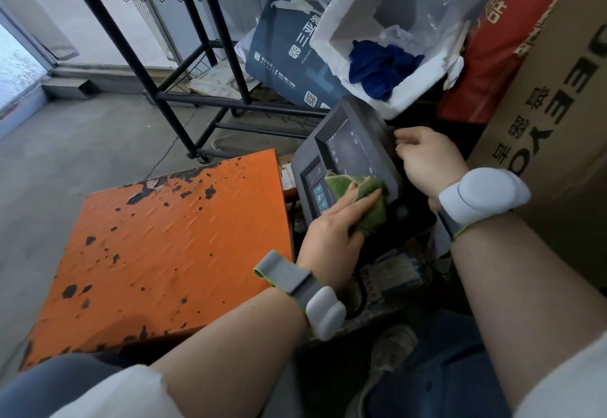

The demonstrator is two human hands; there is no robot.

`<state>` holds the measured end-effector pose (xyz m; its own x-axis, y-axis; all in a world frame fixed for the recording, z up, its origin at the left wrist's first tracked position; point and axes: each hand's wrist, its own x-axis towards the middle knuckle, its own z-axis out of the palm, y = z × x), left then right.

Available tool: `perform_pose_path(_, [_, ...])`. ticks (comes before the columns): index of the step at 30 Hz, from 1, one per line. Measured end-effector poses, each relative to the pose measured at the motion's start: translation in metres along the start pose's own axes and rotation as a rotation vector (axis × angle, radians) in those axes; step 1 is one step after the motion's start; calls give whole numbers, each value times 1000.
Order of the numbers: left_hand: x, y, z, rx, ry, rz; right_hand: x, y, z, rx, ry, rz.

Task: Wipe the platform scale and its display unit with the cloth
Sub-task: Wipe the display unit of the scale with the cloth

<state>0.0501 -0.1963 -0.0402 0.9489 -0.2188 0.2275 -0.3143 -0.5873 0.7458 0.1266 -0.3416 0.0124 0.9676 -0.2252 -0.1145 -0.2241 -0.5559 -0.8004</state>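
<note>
Concrete floor — chipped orange scale platform, wire rack behind.

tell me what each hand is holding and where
Left hand presses the bunched green cloth on the grey display unit; right hand grips that unit's right edge.

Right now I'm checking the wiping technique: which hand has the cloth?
The left hand presses the green cloth against the display unit. The right hand holds no cloth; it grips the unit's right edge, steadying it.
</note>
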Motion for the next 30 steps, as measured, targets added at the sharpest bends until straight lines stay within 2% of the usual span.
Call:
perform_pose_path(5, [-6,-4,-3,29,6,-48,-4,0,-1,-27,-2,-16])
perform_pose_path(11, [-2,22,3,-62,10,-85,-8,-3,2,-113,-11,-47])
perform_pose_path(19, [-11,3,-1,24,-98,-162,-12,-3,0,-138,-14,-48])
perform_pose_path(25, [1,24,6,-7,20,-165,-13,-7,1,-158,-7,-55])
perform_pose_path(30, [0,20,3,-27,1,-118,-13,-6,2,-156,-5,-52])
